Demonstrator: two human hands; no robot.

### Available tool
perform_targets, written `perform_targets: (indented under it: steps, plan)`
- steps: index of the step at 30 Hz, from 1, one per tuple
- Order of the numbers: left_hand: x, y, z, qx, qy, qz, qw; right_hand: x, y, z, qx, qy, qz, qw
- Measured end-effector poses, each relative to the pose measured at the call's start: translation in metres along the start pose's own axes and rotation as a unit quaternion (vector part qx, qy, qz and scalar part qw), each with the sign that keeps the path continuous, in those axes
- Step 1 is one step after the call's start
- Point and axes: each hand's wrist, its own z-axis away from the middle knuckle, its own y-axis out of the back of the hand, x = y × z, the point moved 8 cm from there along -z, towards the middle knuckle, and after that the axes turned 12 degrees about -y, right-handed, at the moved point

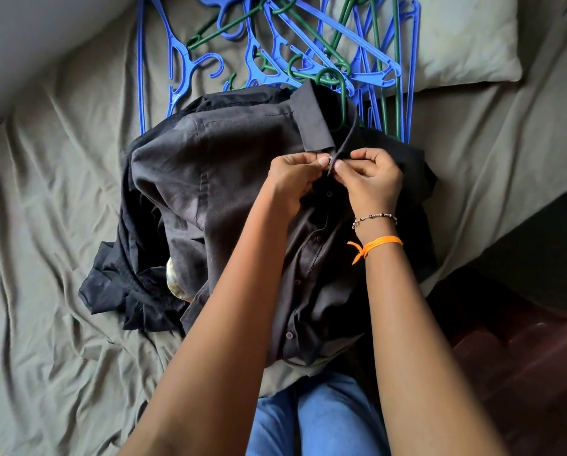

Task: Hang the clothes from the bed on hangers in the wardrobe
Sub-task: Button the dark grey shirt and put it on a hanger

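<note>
Pinching the top of a black button-up shirt (242, 166) just below its collar, the left hand (293, 179) and right hand (372, 179) meet fingertip to fingertip at the placket, each one closed on an edge of the cloth near a small button. The shirt is dark, slightly creased, with a stiff folded collar and a row of little round buttons running down its front toward the person. It lies face up on top of a heap of other black clothes (127, 284), some of them in a sheer, dotted fabric, in the middle of the bed. The hook of a green hanger (336, 90) sticks out of the shirt's neck opening.

Both forearms reach in from the lower edge, bare, with wrists bent slightly down. The right wrist wears a beaded bracelet (374, 219) and an orange thread (376, 245).

Beyond the collar lies a tangled pile of blue and green plastic hangers (275, 54). A rumpled olive-grey bedsheet (45, 225) covers the bed, and a matching pillow (463, 44) sits at the upper right. Blue jeans (311, 419) show at the bottom.
</note>
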Motion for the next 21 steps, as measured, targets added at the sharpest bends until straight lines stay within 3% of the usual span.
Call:
perform_targets:
  steps: [13, 17, 21]
  plan:
    - [-0.004, 0.005, 0.002, 0.009, 0.022, -0.043, 0.999, -0.009, -0.006, 0.010, 0.048, 0.087, 0.064, 0.993]
    - [-0.003, 0.008, 0.002, 0.060, 0.007, -0.045, 0.997, -0.010, -0.007, 0.009, 0.035, 0.105, 0.095, 0.989]
    - [0.002, 0.009, -0.004, 0.093, -0.075, -0.186, 0.975, -0.008, -0.004, 0.006, 0.031, 0.082, 0.083, 0.993]
